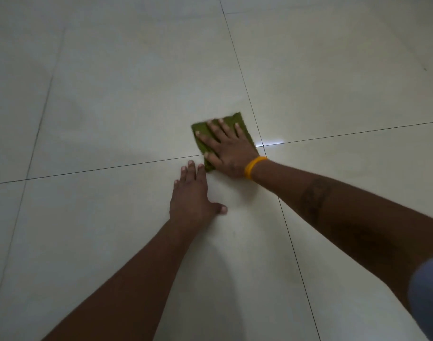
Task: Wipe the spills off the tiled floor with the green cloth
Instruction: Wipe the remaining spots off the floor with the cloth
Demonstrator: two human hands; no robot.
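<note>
A folded green cloth (238, 120) lies flat on the pale tiled floor (126, 99), just left of where two dark grout lines cross. My right hand (226, 150) presses flat on top of it with fingers spread, covering most of the cloth; a yellow band (253, 167) circles that wrist. My left hand (192, 193) rests palm down on the tile nearer to me, fingers slightly apart, its fingertips close to the cloth's near corner, holding nothing. I cannot make out any spill on the glossy tiles.
Large glossy cream tiles fill the whole view, split by thin dark grout lines (92, 169). A bright light reflection (273, 143) glints at the grout crossing right of the cloth. A blue-grey sleeve (429, 294) shows at the right edge.
</note>
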